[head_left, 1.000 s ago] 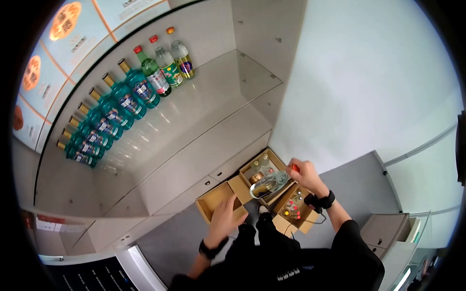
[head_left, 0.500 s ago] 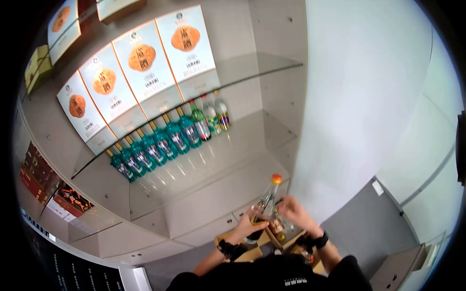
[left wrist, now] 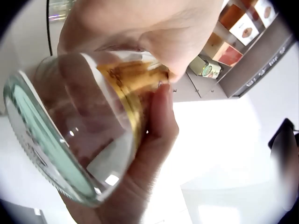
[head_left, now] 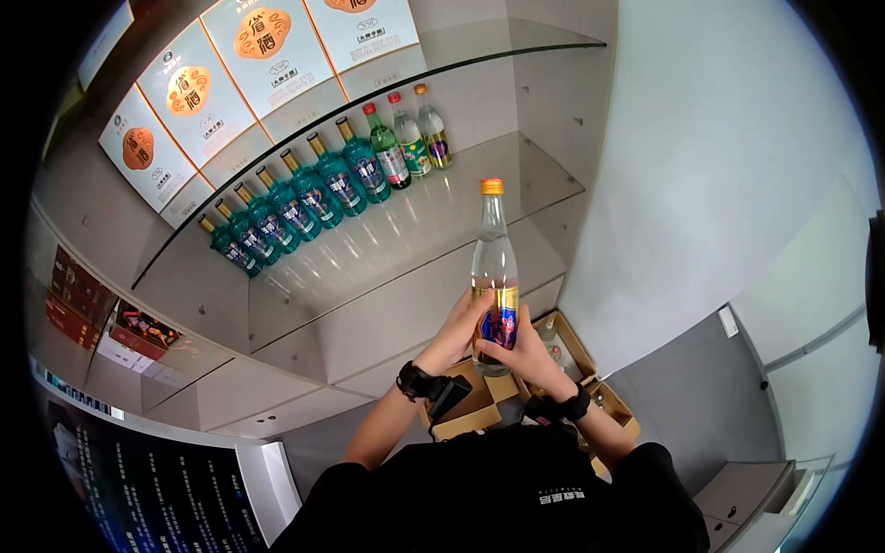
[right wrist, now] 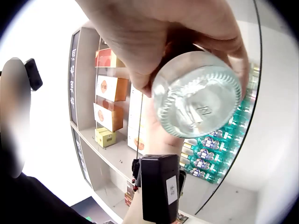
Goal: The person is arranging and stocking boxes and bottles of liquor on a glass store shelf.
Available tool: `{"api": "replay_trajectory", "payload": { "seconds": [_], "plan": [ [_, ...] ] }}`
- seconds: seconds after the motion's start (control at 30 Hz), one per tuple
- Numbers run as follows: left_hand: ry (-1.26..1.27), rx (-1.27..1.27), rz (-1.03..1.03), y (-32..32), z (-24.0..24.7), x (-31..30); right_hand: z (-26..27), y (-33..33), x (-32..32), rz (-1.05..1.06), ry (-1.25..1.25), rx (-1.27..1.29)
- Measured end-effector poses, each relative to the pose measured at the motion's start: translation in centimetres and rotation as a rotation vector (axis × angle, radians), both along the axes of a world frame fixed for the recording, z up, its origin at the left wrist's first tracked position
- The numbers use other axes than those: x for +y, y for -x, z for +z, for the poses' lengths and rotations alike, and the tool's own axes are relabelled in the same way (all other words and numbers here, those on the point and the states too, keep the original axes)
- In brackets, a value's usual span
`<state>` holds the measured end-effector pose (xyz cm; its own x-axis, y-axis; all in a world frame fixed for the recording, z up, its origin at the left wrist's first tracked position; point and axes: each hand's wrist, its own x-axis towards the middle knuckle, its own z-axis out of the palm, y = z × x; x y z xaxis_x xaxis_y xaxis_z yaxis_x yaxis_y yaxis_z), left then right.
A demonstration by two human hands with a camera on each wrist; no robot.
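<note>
Both hands grip a clear glass bottle with an orange cap and a gold and blue label. It stands nearly upright in front of the cabinet in the head view. My left hand wraps its left side, and my right hand clasps the lower right side. In the left wrist view the bottle's base points toward the lower left, fingers lying over the label. Seen from the right wrist, the ridged round base faces the camera, with the right hand curled around the glass.
On the glass shelf stand several teal bottles, a green bottle and two clear ones. White boxes line the shelf above. Below the hands, cardboard boxes sit on the grey floor. A white wall rises at right.
The right hand has brought the bottle up out of the boxes, and the left hand has taken hold too. Now both grip it, raised and turned label outward. The view has tilted up toward the shelves.
</note>
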<state>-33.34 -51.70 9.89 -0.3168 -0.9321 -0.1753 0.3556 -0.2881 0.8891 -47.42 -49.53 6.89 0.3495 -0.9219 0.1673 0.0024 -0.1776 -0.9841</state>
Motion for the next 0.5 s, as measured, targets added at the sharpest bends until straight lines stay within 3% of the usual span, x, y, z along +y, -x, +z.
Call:
{"api": "replay_trajectory", "payload": {
  "seconds": [0.07, 0.13, 0.17, 0.2, 0.27, 0.33, 0.5],
  "plan": [
    [0.005, -0.120, -0.004, -0.1, -0.3, -1.4, -0.8, 0.2, -1.3, 0.036, -0.091, -0.082],
    [0.388, -0.565, -0.064, -1.7, -3.0, -3.8, -0.2, 0.7, -2.0, 0.134, -0.254, -0.349],
    [0.569, -0.856, -0.083, -2.1, -1.0, -4.3, -0.6, 1.1, -2.9, 0.148, -0.282, -0.339],
    [0.604, -0.853, -0.060, -2.8, -0.5, -5.4, -1.4, 1.6, -4.0, 0.163, -0.306, -0.328],
    [1.047, -1.372, 0.342, -4.4, -1.2, -7.4, -2.3, 2.1, -6.0, 0.170, -0.288, -0.312],
    [0.866, -1.353, 0.447, -8.0, -3.5, -11.5, -0.7, 2.6, -7.8, 0.176, -0.208, -0.315],
    [0.401, -1.646, 0.718, -15.5, -10.7, -17.5, -0.3, 2.8, -15.6, 0.167, 0.023, -0.230]
  ]
}}
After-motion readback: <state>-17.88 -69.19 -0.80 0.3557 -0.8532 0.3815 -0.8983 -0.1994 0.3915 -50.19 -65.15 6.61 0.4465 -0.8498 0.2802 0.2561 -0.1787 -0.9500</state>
